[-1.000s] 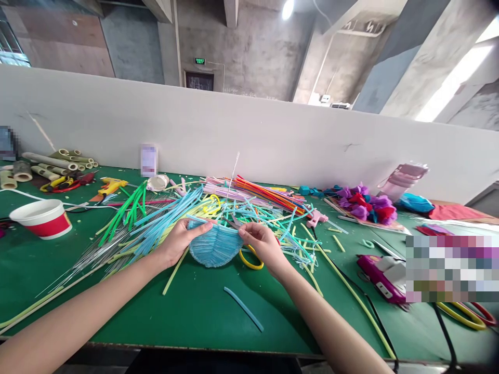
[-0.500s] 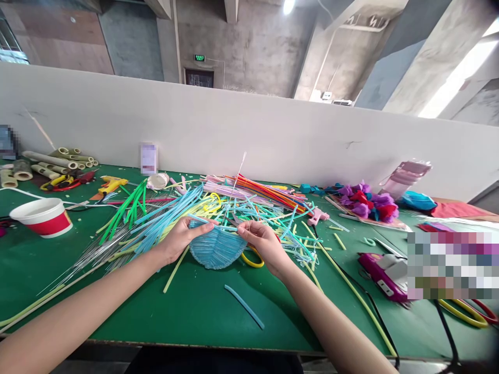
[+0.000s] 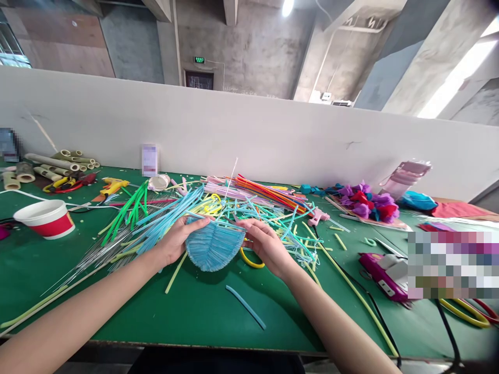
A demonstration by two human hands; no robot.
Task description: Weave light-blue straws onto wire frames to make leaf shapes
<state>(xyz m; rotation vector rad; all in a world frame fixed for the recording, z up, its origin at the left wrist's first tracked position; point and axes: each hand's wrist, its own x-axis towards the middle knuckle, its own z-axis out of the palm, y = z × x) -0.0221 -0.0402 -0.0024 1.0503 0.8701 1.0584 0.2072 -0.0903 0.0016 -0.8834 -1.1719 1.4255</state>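
Our left hand (image 3: 175, 242) and right hand (image 3: 267, 245), nearly closed, pinch the blue piece (image 3: 214, 246) at either side, which we best keep level

Blue stripes line the leaf piece (image 3: 213, 246) above a green tabletop (image 3: 187, 317).

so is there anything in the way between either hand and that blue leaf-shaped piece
Nothing visible: the left hand and right hand both touch the blue piece near its upper corners. A yellow loop shows beside it, not in between.
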